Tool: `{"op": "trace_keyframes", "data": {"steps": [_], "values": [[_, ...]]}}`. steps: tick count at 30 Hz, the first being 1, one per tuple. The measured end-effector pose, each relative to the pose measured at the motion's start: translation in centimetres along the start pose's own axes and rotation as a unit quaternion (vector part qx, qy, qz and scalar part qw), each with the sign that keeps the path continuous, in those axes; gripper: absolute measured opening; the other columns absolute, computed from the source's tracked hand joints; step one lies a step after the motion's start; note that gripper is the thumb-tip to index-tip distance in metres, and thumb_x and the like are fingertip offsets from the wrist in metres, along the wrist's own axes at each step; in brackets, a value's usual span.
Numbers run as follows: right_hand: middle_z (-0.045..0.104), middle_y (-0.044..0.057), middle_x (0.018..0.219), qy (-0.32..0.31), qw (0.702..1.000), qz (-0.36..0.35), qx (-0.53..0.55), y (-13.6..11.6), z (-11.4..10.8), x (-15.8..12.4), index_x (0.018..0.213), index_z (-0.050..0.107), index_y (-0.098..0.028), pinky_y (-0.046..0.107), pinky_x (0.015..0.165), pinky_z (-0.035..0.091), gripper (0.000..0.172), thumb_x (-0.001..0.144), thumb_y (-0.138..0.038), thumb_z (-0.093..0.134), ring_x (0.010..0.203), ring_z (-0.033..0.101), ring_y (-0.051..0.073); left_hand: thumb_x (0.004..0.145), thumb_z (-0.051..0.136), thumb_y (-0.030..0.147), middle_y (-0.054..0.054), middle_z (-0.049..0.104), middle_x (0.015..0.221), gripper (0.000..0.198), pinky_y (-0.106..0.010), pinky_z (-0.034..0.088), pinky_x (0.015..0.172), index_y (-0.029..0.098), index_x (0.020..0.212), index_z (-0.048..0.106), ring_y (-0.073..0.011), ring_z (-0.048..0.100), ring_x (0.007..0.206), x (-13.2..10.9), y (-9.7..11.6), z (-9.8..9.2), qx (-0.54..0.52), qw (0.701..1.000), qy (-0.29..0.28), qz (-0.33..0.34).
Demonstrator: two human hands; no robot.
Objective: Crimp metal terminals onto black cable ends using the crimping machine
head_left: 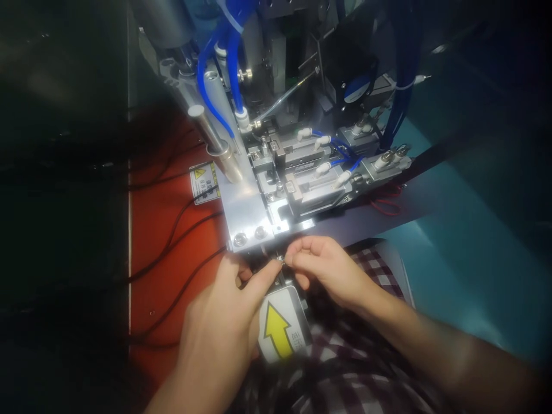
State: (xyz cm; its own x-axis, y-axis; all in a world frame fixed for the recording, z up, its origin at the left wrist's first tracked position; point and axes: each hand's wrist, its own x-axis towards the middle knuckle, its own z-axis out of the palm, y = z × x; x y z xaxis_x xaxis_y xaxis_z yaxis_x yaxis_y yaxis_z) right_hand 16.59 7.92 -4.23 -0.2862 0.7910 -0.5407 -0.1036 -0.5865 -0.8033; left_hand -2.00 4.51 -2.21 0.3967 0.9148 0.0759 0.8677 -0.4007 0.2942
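Observation:
My left hand (233, 305) reaches to the front end of the machine's metal plate (245, 213), thumb stretched toward a small shiny metal part (280, 260). Its fingers curl partly out of sight under the plate's edge. From the other side my right hand (323, 264) is closed in a pinch, thumb and forefinger meeting at that same small part. The part is too small to name, and whether the left fingers grip anything is hidden. Just below the hands sits a white label with a yellow arrow (278, 330) on a block.
Pneumatic cylinders (323, 187) with white fittings and blue air hoses (204, 80) stand beyond my hands. Black cables (172, 247) cross the red-orange surface (172, 293) at left, near a warning label (204, 183). A metal post (211, 135) rises from the plate.

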Motion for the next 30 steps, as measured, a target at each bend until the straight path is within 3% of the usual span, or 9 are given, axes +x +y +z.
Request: {"op": "trace_keyframes", "data": {"steps": [5, 9, 15, 22, 27, 30], "values": [[0.050, -0.006, 0.052, 0.053, 0.995, -0.068, -0.051, -0.1, 0.5, -0.7, 0.083, 0.065, -0.015, 0.021, 0.045, 0.035, 0.012, 0.079, -0.026, 0.066, 0.046, 0.045, 0.008, 0.090, 0.044, 0.013, -0.005, 0.058, 0.092, 0.035, -0.022, 0.055, 0.061, 0.023, 0.113, 0.068, -0.0129, 0.063, 0.071, -0.1, -0.1, 0.2, -0.096, 0.995, 0.040, -0.003], [0.049, -0.004, 0.056, 0.102, 0.981, -0.135, -0.096, 0.4, 1.4, -0.4, 0.077, 0.066, -0.017, 0.024, 0.047, 0.036, 0.011, 0.078, -0.027, 0.068, 0.051, 0.044, 0.010, 0.090, 0.045, 0.010, -0.005, 0.062, 0.098, 0.033, -0.025, 0.057, 0.073, 0.020, 0.113, 0.066, -0.0160, 0.065, 0.086, -0.2, -0.1, 0.5, -0.130, 0.990, 0.054, -0.019], [0.055, 0.000, 0.063, 0.118, 0.955, -0.209, -0.172, 1.5, 1.1, -0.4, 0.077, 0.065, -0.018, 0.026, 0.052, 0.039, 0.012, 0.084, -0.028, 0.063, 0.056, 0.048, 0.012, 0.088, 0.045, 0.007, -0.005, 0.062, 0.096, 0.036, -0.024, 0.056, 0.069, 0.019, 0.113, 0.067, -0.0148, 0.064, 0.078, -0.1, 0.0, 0.4, -0.126, 0.991, 0.048, -0.012], [0.056, -0.002, 0.063, 0.117, 0.979, -0.125, -0.113, 1.0, 1.0, -0.5, 0.073, 0.062, -0.016, 0.024, 0.052, 0.039, 0.010, 0.079, -0.024, 0.064, 0.056, 0.049, 0.011, 0.089, 0.044, 0.011, -0.005, 0.059, 0.090, 0.039, -0.022, 0.051, 0.056, 0.023, 0.116, 0.068, -0.0123, 0.059, 0.066, -0.1, -0.2, 0.3, -0.084, 0.996, 0.033, 0.009], [0.041, -0.009, 0.047, 0.058, 0.996, -0.018, -0.059, -0.2, 0.6, -0.1, 0.068, 0.060, -0.015, 0.020, 0.042, 0.025, 0.013, 0.076, -0.024, 0.064, 0.043, 0.034, 0.006, 0.088, 0.041, 0.013, -0.005, 0.060, 0.089, 0.043, -0.022, 0.048, 0.050, 0.026, 0.122, 0.065, -0.0143, 0.061, 0.062, 0.1, -0.2, 0.1, 0.015, 0.999, -0.015, 0.024], [0.048, -0.007, 0.051, 0.017, 1.000, 0.000, -0.015, -0.1, 0.1, 0.1, 0.068, 0.060, -0.014, 0.021, 0.042, 0.024, 0.019, 0.075, -0.031, 0.067, 0.042, 0.035, 0.005, 0.087, 0.040, 0.013, -0.005, 0.061, 0.089, 0.046, -0.022, 0.044, 0.046, 0.029, 0.124, 0.062, -0.0145, 0.061, 0.058, 0.2, -0.1, -0.1, 0.062, 0.997, -0.037, 0.021]]}}
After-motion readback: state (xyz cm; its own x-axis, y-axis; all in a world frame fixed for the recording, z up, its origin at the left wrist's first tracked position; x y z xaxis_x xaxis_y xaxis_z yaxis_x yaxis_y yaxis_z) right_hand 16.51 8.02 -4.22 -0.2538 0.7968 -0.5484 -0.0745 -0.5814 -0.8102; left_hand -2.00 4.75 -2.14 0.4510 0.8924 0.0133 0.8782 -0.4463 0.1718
